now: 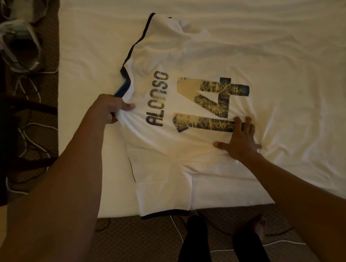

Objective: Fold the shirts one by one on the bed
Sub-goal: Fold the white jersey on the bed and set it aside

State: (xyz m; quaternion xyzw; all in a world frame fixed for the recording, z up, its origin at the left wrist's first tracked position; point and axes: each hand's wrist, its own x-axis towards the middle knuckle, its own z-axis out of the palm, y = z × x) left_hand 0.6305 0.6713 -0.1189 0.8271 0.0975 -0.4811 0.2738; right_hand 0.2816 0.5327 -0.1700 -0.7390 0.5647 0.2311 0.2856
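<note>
1 white shirt lies back-up on the bed, printed ALONSO and 14, stretched between both hands. Left hand pinches the collar-end edge, fabric bunched under its curled fingers and thumb. Right hand presses flat, fingers spread, on the cloth just below the 14. Below that palm, 1 sleeve runs down over the mattress edge.
</note>
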